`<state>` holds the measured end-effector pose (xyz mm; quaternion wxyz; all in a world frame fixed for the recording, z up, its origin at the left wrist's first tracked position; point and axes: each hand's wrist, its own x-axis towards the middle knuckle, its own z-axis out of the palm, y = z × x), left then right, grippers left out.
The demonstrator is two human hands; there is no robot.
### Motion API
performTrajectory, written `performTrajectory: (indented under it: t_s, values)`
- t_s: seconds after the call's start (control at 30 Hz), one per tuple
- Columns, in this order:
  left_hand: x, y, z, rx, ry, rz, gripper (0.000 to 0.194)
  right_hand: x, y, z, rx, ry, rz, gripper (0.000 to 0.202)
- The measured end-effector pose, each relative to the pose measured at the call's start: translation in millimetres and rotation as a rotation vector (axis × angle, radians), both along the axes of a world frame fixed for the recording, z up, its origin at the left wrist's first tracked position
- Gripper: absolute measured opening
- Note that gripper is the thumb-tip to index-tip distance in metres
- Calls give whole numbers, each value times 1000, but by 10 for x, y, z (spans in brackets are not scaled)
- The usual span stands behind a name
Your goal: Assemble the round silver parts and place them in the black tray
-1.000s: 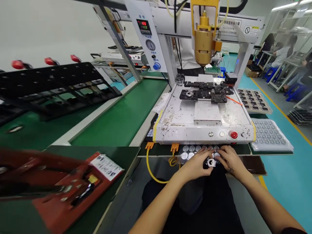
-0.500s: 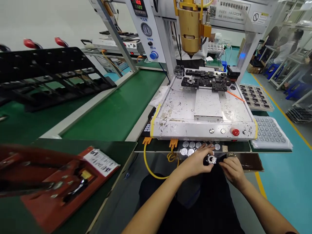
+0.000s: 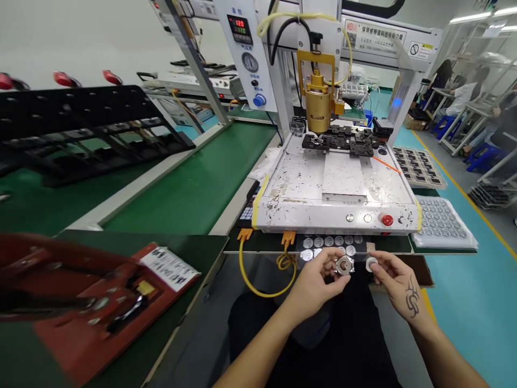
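Note:
My left hand (image 3: 321, 277) pinches a round silver watch case (image 3: 344, 265) with small lugs, its open ring side facing up. Close by on the right, my right hand (image 3: 398, 285) grips a small pale round disc (image 3: 371, 263) between thumb and fingers. The disc and the case are apart. Just behind my left hand lies a sheet of round silver stickers (image 3: 319, 242) at the bench edge, partly covered by my fingers.
Ahead stands a white press machine (image 3: 299, 213) with a red button (image 3: 387, 220). Its gold head (image 3: 318, 110) sits low over a black jig (image 3: 343, 141). A red hand press (image 3: 100, 307) is at left; yellow cables (image 3: 242, 269) hang beneath. Trays of parts (image 3: 442, 221) lie right.
My right hand has turned and now shows the pale disc in its fingers. The watch case has tilted and its face looks different. The machine's gold head has come down toward the jig.

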<state>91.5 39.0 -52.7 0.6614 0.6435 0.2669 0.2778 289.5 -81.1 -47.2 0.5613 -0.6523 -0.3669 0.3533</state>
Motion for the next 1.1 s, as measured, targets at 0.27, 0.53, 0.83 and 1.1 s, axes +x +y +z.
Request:
performTrajectory:
  t_s: [0.27, 0.53, 0.83, 1.1]
  values:
    - [-573, -284, 207, -612, -225, 273, 58, -472, 395, 166, -34, 231, 317, 44]
    - [-875, -456, 300, -610, -338, 357, 50, -584, 449, 38, -65, 281, 518, 32]
    - [-967, -565, 243, -558, -364, 340, 48, -648, 456, 177, -158, 201, 671, 38]
    - [-961, -599, 274, -492, -333, 353, 50, -824, 513, 422, 34, -158, 662, 33]
